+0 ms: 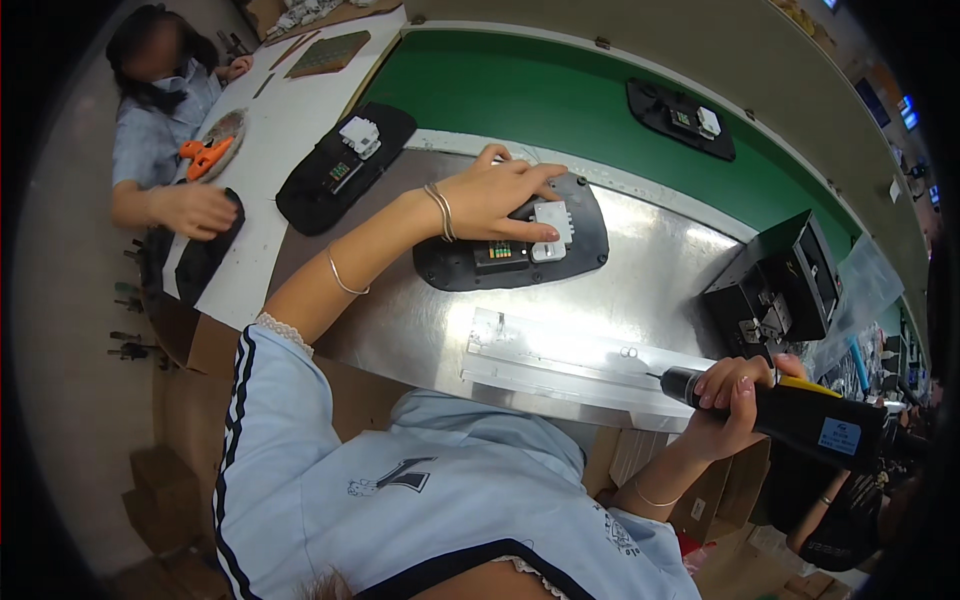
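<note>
A black oval-ended panel (455, 268) lies on the metal bench top in front of me. A white plastic block (551, 231) and a small dark module with gold contacts (499, 254) sit on it. My left hand (497, 200) rests over the panel with its fingers spread toward the far edge and its thumb on the white block. Out to the right, my right hand (728, 408) is wrapped round a black electric screwdriver (815, 425). Its thin bit points left, above the bench's front edge and apart from the panel.
Similar black panels lie on the white table (345, 167) at left and on the green belt (683, 122) beyond. A black metal box (778, 280) stands at right. Clear plastic strips (560, 355) line the front edge. A co-worker's hand (197, 210) touches another panel at far left.
</note>
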The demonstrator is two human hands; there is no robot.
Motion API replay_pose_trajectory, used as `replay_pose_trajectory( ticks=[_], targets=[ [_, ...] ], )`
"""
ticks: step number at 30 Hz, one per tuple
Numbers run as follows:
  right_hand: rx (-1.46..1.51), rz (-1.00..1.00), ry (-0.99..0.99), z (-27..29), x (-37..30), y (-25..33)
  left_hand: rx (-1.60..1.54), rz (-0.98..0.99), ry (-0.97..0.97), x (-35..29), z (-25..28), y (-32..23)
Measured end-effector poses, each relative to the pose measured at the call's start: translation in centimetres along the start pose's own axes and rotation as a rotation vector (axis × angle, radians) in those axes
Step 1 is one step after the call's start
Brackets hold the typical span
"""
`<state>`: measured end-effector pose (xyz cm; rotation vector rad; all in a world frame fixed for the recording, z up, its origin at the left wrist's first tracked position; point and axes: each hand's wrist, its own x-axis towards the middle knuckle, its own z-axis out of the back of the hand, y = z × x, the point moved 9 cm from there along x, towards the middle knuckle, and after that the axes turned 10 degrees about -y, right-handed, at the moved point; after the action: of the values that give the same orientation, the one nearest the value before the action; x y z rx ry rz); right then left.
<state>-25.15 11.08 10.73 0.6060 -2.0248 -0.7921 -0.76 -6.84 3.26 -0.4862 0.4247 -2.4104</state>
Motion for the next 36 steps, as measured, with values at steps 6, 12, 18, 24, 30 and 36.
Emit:
replay_pose_trajectory(
  ticks=[6,12,18,24,30,36],
  targets=[
    [-0.128,0.073,-0.013,-1.4,1.3,1.6,0.205,-0.034,-0.15,-1.3,0.6,-0.5],
    [-0.222,0.173,0.12,0.2,7.4,5.5,0.172,0.061,-0.261,-1.9,0.3,-0.8],
    [-0.157,0.024,-0.064,5.5,14.4,4.2,0.14,0.095,-0.308,-1.5,0.0,-1.0],
    [-0.289,0.063,-0.034,3.4,14.6,3.0,0.153,0.155,-0.294,-2.3,0.7,-0.9],
    [-0.33,0.088,0.017,2.9,14.3,3.0,0.19,0.186,-0.255,-2.0,0.8,-1.3],
    [-0.364,0.123,-0.009,3.0,13.7,1.7,0.15,0.162,-0.303,-2.2,0.6,-0.8]
  ],
)
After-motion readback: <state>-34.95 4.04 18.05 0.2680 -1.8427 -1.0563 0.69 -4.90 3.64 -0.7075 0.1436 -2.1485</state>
